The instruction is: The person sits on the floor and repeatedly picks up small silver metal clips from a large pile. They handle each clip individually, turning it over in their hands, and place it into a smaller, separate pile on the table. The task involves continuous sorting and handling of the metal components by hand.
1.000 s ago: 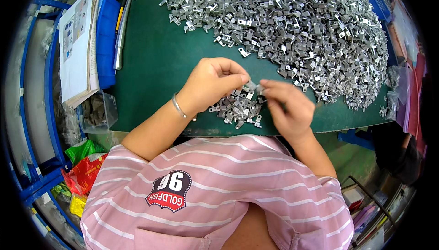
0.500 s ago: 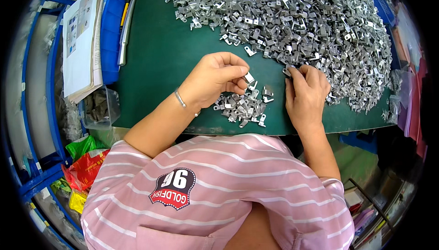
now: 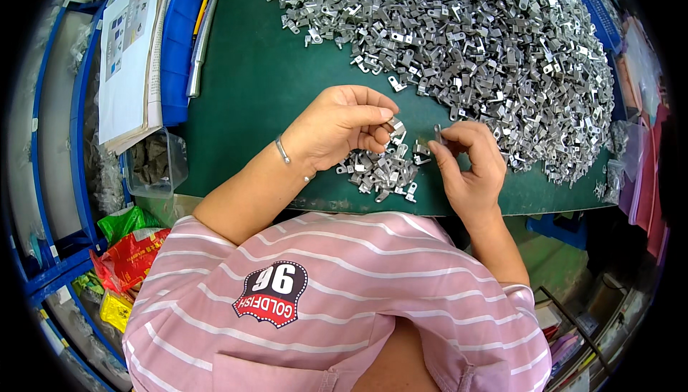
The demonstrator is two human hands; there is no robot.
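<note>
My left hand [image 3: 347,121] is closed, pinching a small bent metal bracket [image 3: 396,126] between thumb and fingers. Under and beside it lies a small heap of similar brackets [image 3: 380,171] on the green tabletop [image 3: 251,69]. My right hand [image 3: 471,164] holds another metal bracket [image 3: 438,134] upright between thumb and index finger, a little to the right of the left hand. Past both hands spreads a large pile of loose silvery brackets [image 3: 459,41], reaching to the far right of the table.
At the left stand a blue plastic bin [image 3: 179,48] with papers [image 3: 132,62] leaning on it and a clear plastic tub [image 3: 158,166]. Blue shelving [image 3: 79,120] runs along the left side. Plastic bags [image 3: 615,173] and pink sheets [image 3: 656,177] hang at the right.
My right hand has come away from the edge of the large pile with a bracket and moved left, toward my left hand. The left hand has barely moved and keeps its bracket.
</note>
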